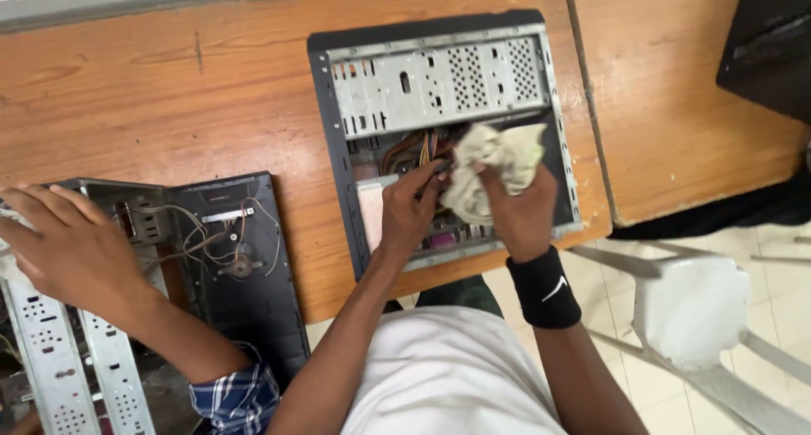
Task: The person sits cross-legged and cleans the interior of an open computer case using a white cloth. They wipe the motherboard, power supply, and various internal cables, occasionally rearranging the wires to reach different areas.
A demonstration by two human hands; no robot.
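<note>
Wooden desks (211, 106), white chair (688, 308), pale tiled floor (786, 317).

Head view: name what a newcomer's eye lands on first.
An opened computer case lies on the wooden table, top centre. Over its cables, the right hand grips a crumpled cloth while the left hand reaches in beside it. At far left, another person's hand rests on a second open case.

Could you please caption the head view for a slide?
Both hands work a crumpled cloth inside an open computer case.
</note>
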